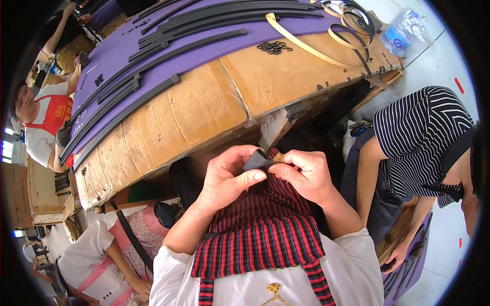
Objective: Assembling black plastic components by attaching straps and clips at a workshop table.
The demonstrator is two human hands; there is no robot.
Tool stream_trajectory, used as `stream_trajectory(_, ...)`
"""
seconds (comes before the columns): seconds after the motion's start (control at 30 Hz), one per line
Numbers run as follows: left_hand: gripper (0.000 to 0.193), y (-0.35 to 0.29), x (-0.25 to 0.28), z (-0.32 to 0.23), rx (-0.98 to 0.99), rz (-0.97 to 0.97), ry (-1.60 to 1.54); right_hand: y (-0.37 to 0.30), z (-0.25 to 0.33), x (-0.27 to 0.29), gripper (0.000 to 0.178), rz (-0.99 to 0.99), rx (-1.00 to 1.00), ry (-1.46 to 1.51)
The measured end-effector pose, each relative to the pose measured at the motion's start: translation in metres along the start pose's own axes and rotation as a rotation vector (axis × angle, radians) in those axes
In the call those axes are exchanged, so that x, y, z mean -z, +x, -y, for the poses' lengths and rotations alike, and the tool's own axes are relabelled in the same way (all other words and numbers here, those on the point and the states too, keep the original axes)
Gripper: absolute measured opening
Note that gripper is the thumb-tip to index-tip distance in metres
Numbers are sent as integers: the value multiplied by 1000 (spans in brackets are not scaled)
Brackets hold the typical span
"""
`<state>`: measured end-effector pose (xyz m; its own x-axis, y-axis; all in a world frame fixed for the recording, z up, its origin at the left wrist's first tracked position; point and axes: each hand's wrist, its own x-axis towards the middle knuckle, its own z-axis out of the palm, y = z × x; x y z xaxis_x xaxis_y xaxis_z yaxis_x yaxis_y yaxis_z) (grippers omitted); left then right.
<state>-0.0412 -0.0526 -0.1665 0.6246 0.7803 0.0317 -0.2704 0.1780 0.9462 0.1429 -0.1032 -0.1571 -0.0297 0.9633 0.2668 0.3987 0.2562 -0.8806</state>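
Note:
In front of my striped apron, both hands meet over a short, flat end of dark strap [256,161]. My left hand [224,176] is closed, with the strap pinched between thumb and fingers. From the other side my right hand [308,176] is closed too, its thumb and forefinger pressed on the strap's edge. A small tan bit shows by the right fingertips; I cannot make out whether it belongs to the strap. The rest of the held piece is hidden by my fingers and the apron.
Ahead stands a cardboard-topped table [194,109] with a purple mat [117,56] bearing several black straps [138,112]. Small black rings [274,48] lie near a looped tan-and-black strap [301,45]. A plastic bottle [400,38] is beyond. People sit close on both sides.

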Motion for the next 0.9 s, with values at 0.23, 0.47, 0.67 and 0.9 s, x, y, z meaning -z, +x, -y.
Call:
stream_trajectory(0.23,42,1,-1,-4,-104,-30,95,-1,-4,-3,14,1,-49,161)
stream_trajectory(0.47,31,-3,-7,-6,-66,-110,178,5,1,-5,17,29,-33,167)
stream_trajectory(0.67,27,-7,-13,-13,-63,-158,386,4,-1,-8,17,-29,11,114)
stream_trajectory(0.9,25,-2,-14,-11,14,-186,499,5,-7,-7,15,-42,-32,64)
